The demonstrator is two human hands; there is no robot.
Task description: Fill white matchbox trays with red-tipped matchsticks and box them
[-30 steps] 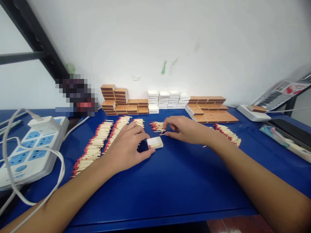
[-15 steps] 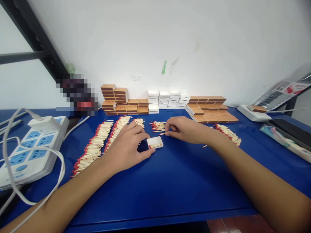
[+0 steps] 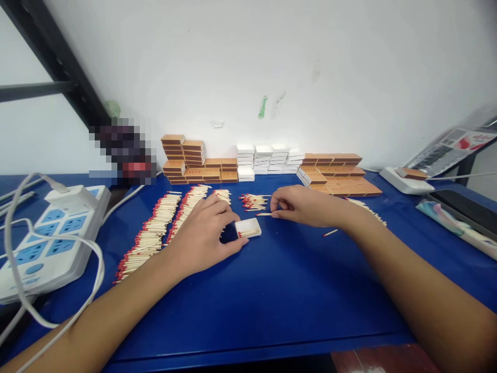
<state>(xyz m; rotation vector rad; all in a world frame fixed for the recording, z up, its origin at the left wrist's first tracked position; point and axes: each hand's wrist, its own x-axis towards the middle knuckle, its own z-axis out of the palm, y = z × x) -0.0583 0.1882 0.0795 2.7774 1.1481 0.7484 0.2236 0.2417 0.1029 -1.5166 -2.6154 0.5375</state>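
Note:
The small white matchbox tray (image 3: 245, 225) lies on the blue table with a few matches along its near side. My left hand (image 3: 205, 230) grips the tray at its left end, between thumb and fingers. Just right of and above the tray, my right hand (image 3: 297, 204) pinches a match (image 3: 264, 214), its red head pointing left. Beyond that match lies a small pile of matches (image 3: 254, 201), close to my right fingertips. Long rows of red-headed matches (image 3: 149, 233) spread to the left of my left hand, which covers part of them.
Brown matchboxes (image 3: 194, 173) and white trays (image 3: 264, 161) stand stacked along the wall, with more brown boxes (image 3: 345, 185) at right. A loose match (image 3: 330, 233) lies below my right wrist. At left is a power strip (image 3: 58, 233) with cables; at right, a phone (image 3: 462, 210).
My right hand has shifted slightly right, and more of the match in its fingertips shows. My left hand and the tray have stayed in place.

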